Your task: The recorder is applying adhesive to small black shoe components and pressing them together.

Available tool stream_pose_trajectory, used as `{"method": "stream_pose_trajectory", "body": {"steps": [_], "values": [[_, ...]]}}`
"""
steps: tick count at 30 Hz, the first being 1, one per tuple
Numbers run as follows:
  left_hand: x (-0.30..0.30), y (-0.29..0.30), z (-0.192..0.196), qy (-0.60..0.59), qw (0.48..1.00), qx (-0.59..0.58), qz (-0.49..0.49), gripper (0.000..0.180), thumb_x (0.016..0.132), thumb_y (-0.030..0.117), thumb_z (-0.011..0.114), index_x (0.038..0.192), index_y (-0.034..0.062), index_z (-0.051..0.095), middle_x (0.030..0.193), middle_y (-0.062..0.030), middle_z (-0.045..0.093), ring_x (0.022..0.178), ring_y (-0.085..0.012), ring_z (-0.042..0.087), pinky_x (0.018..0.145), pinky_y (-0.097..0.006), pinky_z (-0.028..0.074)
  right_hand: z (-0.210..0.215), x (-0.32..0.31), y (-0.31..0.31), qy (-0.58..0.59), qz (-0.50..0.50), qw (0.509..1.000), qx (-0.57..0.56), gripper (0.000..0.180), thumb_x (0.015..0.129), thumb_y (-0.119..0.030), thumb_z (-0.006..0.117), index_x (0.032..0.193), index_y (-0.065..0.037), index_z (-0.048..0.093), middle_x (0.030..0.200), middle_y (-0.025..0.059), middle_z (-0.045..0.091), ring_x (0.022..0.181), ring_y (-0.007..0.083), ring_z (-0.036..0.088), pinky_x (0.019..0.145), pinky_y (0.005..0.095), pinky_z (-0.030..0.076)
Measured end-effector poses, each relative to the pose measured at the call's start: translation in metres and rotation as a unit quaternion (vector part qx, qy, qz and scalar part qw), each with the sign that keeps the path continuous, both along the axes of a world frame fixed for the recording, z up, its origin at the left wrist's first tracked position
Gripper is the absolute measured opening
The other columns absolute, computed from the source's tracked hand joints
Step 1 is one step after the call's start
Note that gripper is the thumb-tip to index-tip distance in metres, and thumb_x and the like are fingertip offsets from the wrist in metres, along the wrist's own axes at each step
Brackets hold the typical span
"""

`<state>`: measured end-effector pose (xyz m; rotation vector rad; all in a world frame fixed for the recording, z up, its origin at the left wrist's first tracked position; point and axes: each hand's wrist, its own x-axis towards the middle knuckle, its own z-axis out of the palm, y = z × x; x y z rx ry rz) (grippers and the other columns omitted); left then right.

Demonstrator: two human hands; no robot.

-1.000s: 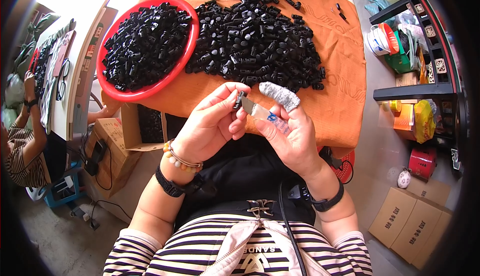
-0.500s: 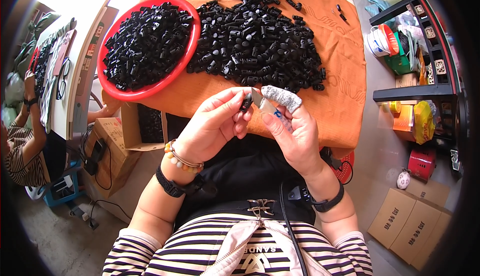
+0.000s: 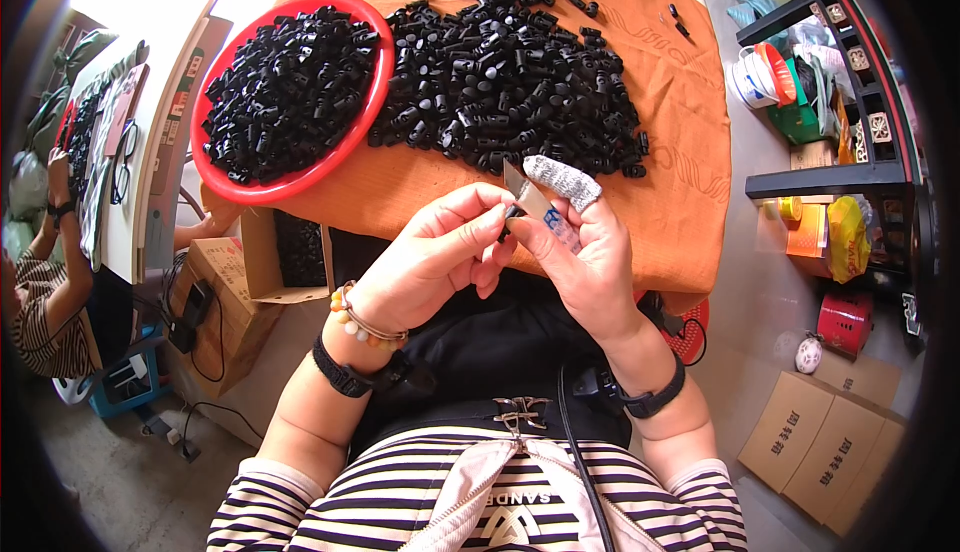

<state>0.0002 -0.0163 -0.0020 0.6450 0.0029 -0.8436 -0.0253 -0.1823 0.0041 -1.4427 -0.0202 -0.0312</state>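
Observation:
Over the near edge of the table, my left hand (image 3: 425, 252) pinches a small black plastic part (image 3: 511, 218) that resembles a cord lock. My right hand (image 3: 590, 272) grips a short knife (image 3: 545, 214) whose pale handle is wrapped and has blue marks. Its bare blade tip points up and away. A grey knitted finger cover (image 3: 563, 180) sits on my right index finger. The right thumb tip meets the black part, which the fingers partly hide. Beyond my hands lies a large heap of similar black parts (image 3: 500, 87).
Left of the heap, a red basin (image 3: 377, 102) full of black parts stands on the orange tablecloth (image 3: 670, 202). An open cardboard box (image 3: 262, 252) is below it. Another person (image 3: 60, 282) works at the far left. A dark shelf (image 3: 820, 184) and flat cartons (image 3: 820, 442) are to the right.
My hands have come together. The black part has shifted right and slightly down, from apart from the right thumb to touching it. The knife has risen slightly.

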Motion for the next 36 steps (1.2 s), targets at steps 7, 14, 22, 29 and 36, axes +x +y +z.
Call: {"method": "stream_pose_trajectory", "body": {"steps": [7,14,22,29,36], "values": [[0.0,0.0,0.001,-0.01,0.997,0.074,0.014,0.022,0.094,0.019,0.05,0.113,0.0088,0.051,0.085,-0.0005,0.056,0.067,-0.0068,0.053,0.055,-0.023,0.045,-0.005,0.001,0.002,-0.028,-0.02,0.999,-0.032,0.04,0.083,-0.004,0.064,0.119,0.004,0.049,0.096,0.009,0.062,0.079,0.0085,0.059,0.069,0.0224,0.05],[-0.001,-0.001,0.0,0.01,0.997,0.058,0.04,0.027,0.095,0.022,0.047,0.115,0.0055,0.055,0.081,-0.0029,0.058,0.062,-0.0082,0.053,0.056,-0.023,0.046,-0.009,0.003,0.0,-0.075,-0.029,0.99,-0.116,0.037,0.081,-0.003,0.064,0.115,0.003,0.053,0.094,0.0099,0.062,0.079,0.0117,0.061,0.069,0.0242,0.051],[0.003,0.003,-0.003,0.064,0.998,-0.025,0.009,0.026,0.095,0.017,0.045,0.118,0.0057,0.051,0.086,-0.0049,0.058,0.067,-0.0104,0.054,0.06,-0.024,0.047,0.002,0.001,0.004,-0.012,0.004,0.999,-0.044,0.034,0.083,-0.003,0.062,0.115,0.005,0.052,0.092,0.0105,0.062,0.079,0.0122,0.062,0.069,0.0245,0.051],[0.004,0.007,-0.005,0.061,0.995,-0.08,0.001,0.029,0.092,0.018,0.053,0.12,0.0116,0.049,0.084,-0.0027,0.055,0.065,-0.0073,0.05,0.059,-0.022,0.043,-0.005,0.003,0.003,-0.076,-0.023,0.992,-0.093,0.034,0.083,-0.004,0.063,0.115,0.006,0.052,0.098,0.0119,0.061,0.087,0.0119,0.061,0.073,0.0247,0.051],[0.004,0.004,0.002,0.055,0.997,-0.025,0.047,0.043,0.089,0.026,0.058,0.126,0.0108,0.042,0.074,0.0008,0.047,0.057,-0.0047,0.039,0.05,-0.018,0.035,0.002,-0.003,0.002,-0.046,0.019,0.998,-0.025,0.04,0.085,-0.011,0.063,0.119,0.005,0.049,0.099,0.0103,0.061,0.087,0.0097,0.058,0.075,0.0228,0.048]]}}
